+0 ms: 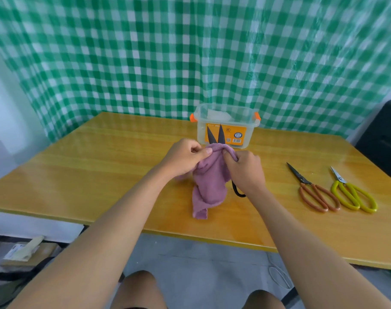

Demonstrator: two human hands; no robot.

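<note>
A purple cloth wraps black scissors over the wooden table.
The left hand and right hand each pinch the cloth's upper edge; the spread blades point away past the fingers, with the handle under the right hand.

Bright, even, diffuse light. The counter carried a broad pale sheen along its far and right parts. The purple cloth cast only a faint, short shadow. The wide lens bowed the checked curtain, smearing squares at the corners. Floor clutter was blurred.
</note>
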